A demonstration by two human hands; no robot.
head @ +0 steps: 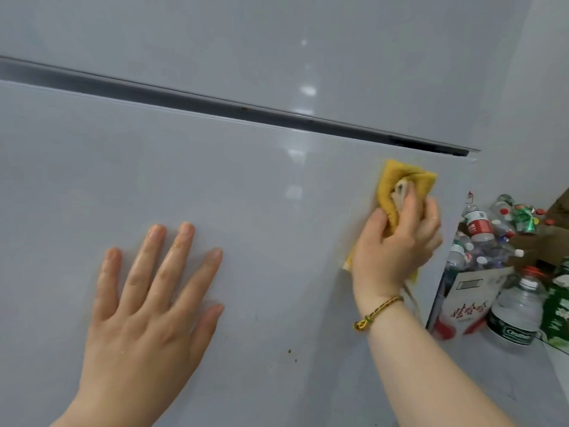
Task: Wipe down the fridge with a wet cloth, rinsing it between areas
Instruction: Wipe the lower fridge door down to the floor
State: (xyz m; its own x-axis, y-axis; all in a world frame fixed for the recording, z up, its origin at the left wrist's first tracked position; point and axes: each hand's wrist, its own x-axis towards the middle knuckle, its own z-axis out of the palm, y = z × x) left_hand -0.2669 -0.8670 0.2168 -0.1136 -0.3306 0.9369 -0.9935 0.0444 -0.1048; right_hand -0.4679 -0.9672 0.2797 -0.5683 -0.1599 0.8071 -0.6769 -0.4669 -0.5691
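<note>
The pale grey fridge door fills most of the view, with a dark gap between its upper and lower doors. My right hand grips a bunched yellow cloth and holds it against the lower door near its upper right corner. My left hand lies flat on the lower door, fingers spread and wet. A few small brown specks mark the door below and between my hands.
To the right of the fridge's edge stands a pile of empty plastic bottles, a cardboard box with red print, a large water bottle and a green pack. A pale wall rises behind them.
</note>
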